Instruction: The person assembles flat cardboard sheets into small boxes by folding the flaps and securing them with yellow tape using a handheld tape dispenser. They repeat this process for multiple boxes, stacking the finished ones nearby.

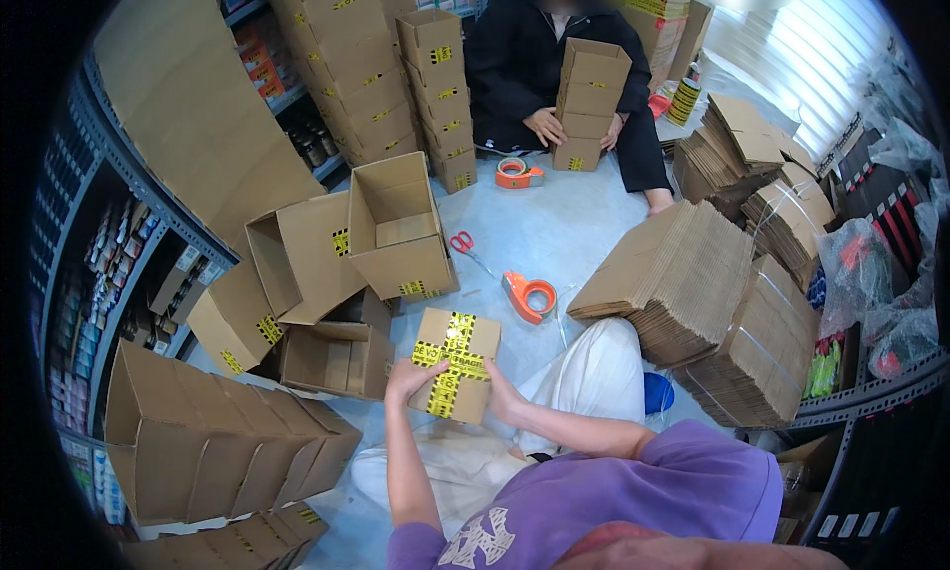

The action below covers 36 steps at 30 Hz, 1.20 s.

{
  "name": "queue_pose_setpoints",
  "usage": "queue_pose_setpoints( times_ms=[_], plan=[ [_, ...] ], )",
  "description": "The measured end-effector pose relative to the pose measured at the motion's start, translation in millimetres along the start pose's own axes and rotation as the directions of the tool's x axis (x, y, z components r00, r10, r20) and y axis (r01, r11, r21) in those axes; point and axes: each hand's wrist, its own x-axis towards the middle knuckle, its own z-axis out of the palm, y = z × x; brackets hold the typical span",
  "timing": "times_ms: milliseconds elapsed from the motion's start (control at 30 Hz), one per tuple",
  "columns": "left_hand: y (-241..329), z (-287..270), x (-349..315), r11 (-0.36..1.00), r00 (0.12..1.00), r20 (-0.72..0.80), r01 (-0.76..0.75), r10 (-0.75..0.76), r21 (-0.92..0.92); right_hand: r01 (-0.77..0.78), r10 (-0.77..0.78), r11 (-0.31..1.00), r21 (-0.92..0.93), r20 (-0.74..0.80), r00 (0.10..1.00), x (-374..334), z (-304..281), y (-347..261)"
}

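Note:
Between my two hands I hold a small brown cardboard box (424, 327) above my lap, its upper face crossed by yellow-and-black printed tape. My left hand (409, 380) grips the box's left side, thumb over the taped face. On the opposite side, my right hand (505, 394) presses against the box; its far fingers are hidden. Beyond the box, an orange tape dispenser (517, 298) lies on the floor, with red-handled scissors (463, 241) a little farther to the left. Open cardboard boxes (396, 224) stand and lean left of my hands.
Flat folded cardboard (663, 273) is stacked to my right. Nested boxes (218, 441) lie at the near left, and tall box stacks (336, 55) rise behind. Across from me a seated person holds a column of boxes (591, 85) near a second tape dispenser (520, 177). Shelving (59, 224) lines the left.

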Motion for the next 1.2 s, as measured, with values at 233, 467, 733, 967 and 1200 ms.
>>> queue_pose_setpoints(
  times_ms=[233, 467, 733, 967, 1200],
  plan=[
    [23.1, 28.3, -116.0, 0.943, 0.912, -0.247, -0.332, 0.328, 0.029, 0.081, -0.081, 0.997, 0.017, 0.016, 0.997, -86.6, 6.8, -53.9],
    [70.5, -31.8, -206.4, 0.804, 0.545, -0.667, -0.577, 0.508, 0.142, 0.606, -0.649, 0.744, 0.279, 0.518, 0.558, -110.8, 46.6, -101.6],
    [-31.3, -178.4, -140.7, -0.055, 0.458, -0.791, -0.852, 0.405, -0.521, 0.757, -0.382, 0.607, -0.243, 0.746, 0.546, -42.2, 257.0, -159.7],
    [-50.1, -62.3, -101.5, -0.059, 0.61, -0.701, -0.768, -0.37, -0.637, 0.837, -0.25, 0.371, -0.402, 0.825, 0.506, 40.0, 234.7, -52.3],
    [5.0, -35.2, -117.8, 0.033, 0.451, -0.758, -0.85, -0.47, -0.526, 0.843, -0.199, 0.142, -0.518, 0.82, 0.537, 18.6, 182.3, -40.6]
  ],
)
